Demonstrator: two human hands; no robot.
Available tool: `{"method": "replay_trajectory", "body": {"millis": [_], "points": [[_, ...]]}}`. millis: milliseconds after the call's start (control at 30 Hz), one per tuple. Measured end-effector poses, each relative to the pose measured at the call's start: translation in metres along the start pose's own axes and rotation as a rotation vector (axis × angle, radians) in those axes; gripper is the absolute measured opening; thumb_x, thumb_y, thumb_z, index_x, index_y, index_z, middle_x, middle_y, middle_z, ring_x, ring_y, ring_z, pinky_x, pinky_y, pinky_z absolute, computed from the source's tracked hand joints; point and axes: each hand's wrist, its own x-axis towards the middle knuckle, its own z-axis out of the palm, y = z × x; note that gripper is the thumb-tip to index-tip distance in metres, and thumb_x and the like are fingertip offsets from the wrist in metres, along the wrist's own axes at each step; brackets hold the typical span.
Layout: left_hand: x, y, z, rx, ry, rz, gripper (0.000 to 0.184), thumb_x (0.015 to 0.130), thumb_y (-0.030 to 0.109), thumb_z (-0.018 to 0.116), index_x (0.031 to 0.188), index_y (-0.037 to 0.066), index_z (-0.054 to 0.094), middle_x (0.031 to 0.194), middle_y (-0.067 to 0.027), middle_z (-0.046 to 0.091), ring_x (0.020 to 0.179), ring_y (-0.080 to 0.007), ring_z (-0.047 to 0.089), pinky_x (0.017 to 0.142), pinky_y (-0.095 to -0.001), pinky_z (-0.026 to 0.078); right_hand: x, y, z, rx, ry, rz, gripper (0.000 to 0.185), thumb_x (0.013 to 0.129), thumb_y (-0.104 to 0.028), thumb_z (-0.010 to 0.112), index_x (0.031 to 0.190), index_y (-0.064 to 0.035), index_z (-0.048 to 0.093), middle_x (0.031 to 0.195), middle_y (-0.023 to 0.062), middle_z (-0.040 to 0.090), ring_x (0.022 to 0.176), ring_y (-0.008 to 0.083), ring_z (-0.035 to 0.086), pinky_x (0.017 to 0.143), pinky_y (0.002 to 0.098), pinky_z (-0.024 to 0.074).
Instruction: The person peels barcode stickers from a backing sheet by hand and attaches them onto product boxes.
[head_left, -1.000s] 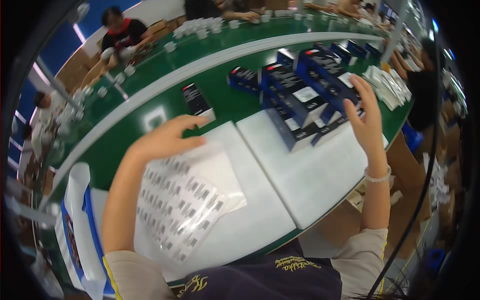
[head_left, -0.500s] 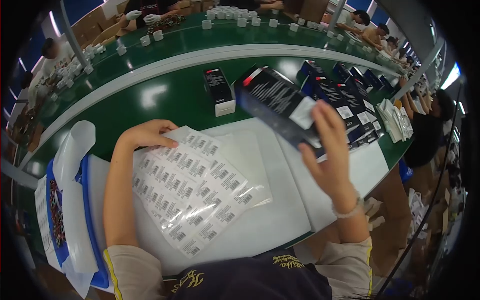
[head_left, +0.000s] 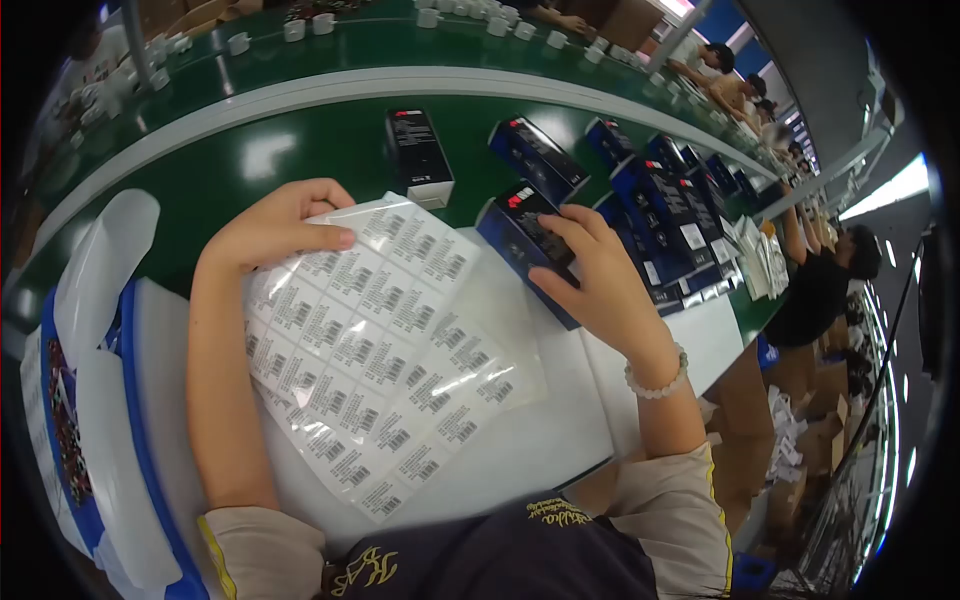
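Observation:
My left hand [head_left: 290,225] pinches the top corner of several sheets of barcode stickers [head_left: 370,350], thumb on the upper face and fingers behind. The sheets are glossy, white and fanned over one another. My right hand [head_left: 605,275] grips a dark blue and black printed carton [head_left: 520,235] with a red mark, thumb on the near side and fingers over the top. The hand covers the carton's right end. Behind it lies a similar carton [head_left: 540,160], and another carton [head_left: 420,160] with a white end stands further left.
Several more dark cartons [head_left: 670,215] are grouped on the right, beside a pile of white packets [head_left: 758,255]. A blue tray [head_left: 140,390] with white film stands at the left. White cups [head_left: 430,18] line the green bench beyond the rail [head_left: 400,85]. Other people sit further off.
My right hand has moved left and brought the carton down from its raised, tilted position. The white label seen on it is out of sight. My left hand has lifted the sheets' corner slightly.

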Motion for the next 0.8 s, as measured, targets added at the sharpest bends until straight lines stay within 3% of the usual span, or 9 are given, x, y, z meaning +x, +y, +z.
{"method": "replay_trajectory", "body": {"millis": [200, 367, 500, 533, 667, 733, 800], "points": [[0.0, 0.005, 0.0, 0.067, -0.005, -0.003, 0.026, 0.075, 0.017, 0.073, 0.094, 0.004, 0.061, 0.078, -0.003, 0.062, 0.066, -0.0064, 0.055, 0.059, -0.0163, 0.041, 0.065, -0.043, 0.022, 0.325, -0.073, -0.152, 0.032, 0.08, -0.011, 0.066, 0.11, -0.0007, 0.06, 0.114, 0.0117, 0.057, 0.093, 0.0239, 0.057, 0.081, 0.0278, 0.047], [-0.004, 0.011, -0.002, 0.188, 0.012, -0.009, 0.015, 0.079, 0.017, 0.07, 0.082, 0.006, 0.061, 0.071, 0.0016, 0.058, 0.063, -0.0039, 0.049, 0.058, -0.0155, 0.038, 0.088, -0.066, 0.038, 0.508, -0.344, 0.016, 0.028, 0.08, -0.011, 0.065, 0.105, 0.001, 0.061, 0.095, 0.009, 0.063, 0.077, 0.0182, 0.057, 0.073, 0.0252, 0.0472], [-0.001, 0.001, -0.011, 0.159, -0.013, -0.144, 0.018, 0.082, 0.024, 0.067, 0.076, 0.008, 0.062, 0.067, 0.0031, 0.055, 0.059, -0.0038, 0.045, 0.055, -0.0167, 0.037, 0.088, -0.065, 0.051, 0.173, 0.05, -0.506, 0.022, 0.081, -0.011, 0.063, 0.099, 0.0021, 0.062, 0.085, 0.0067, 0.063, 0.073, 0.0135, 0.055, 0.069, 0.0229, 0.0457], [-0.001, -0.002, -0.011, 0.151, -0.007, -0.141, 0.018, 0.082, 0.024, 0.067, 0.076, 0.008, 0.062, 0.067, 0.0031, 0.055, 0.059, -0.0038, 0.045, 0.055, -0.0167, 0.037, 0.09, -0.064, 0.054, 0.168, 0.042, -0.512, 0.022, 0.081, -0.011, 0.063, 0.099, 0.0021, 0.062, 0.085, 0.0067, 0.063, 0.073, 0.0135, 0.055, 0.069, 0.0229, 0.0457], [-0.001, -0.024, -0.021, 0.279, 0.13, -0.286, 0.019, 0.084, 0.025, 0.066, 0.074, 0.009, 0.062, 0.064, 0.0042, 0.053, 0.056, -0.0037, 0.043, 0.054, -0.0165, 0.036, 0.099, -0.061, 0.075, 0.676, 0.289, -0.227, 0.014, 0.082, -0.01, 0.058, 0.087, 0.0016, 0.062, 0.083, 0.008, 0.063, 0.07, 0.0138, 0.055, 0.066, 0.0244, 0.0462], [-0.007, -0.038, -0.031, 0.23, 0.153, -0.298, 0.021, 0.083, 0.027, 0.066, 0.076, 0.008, 0.063, 0.065, 0.0035, 0.054, 0.057, -0.0042, 0.044, 0.055, -0.0172, 0.037, 0.117, -0.062, 0.078, 0.935, 0.232, 0.077, 0.016, 0.084, -0.014, 0.059, 0.09, -0.0001, 0.064, 0.081, 0.0051, 0.061, 0.074, 0.0113, 0.053, 0.065, 0.0211, 0.0427], [-0.007, -0.05, -0.038, 0.141, 0.177, -0.325, 0.024, 0.083, 0.031, 0.066, 0.08, 0.007, 0.065, 0.067, 0.0019, 0.057, 0.058, -0.0053, 0.047, 0.057, -0.0186, 0.04, 0.139, -0.044, 0.103, 0.921, 0.172, 0.17, 0.017, 0.084, -0.016, 0.058, 0.091, -0.0002, 0.064, 0.08, 0.0054, 0.061, 0.074, 0.0114, 0.053, 0.066, 0.0212, 0.0426]]}}
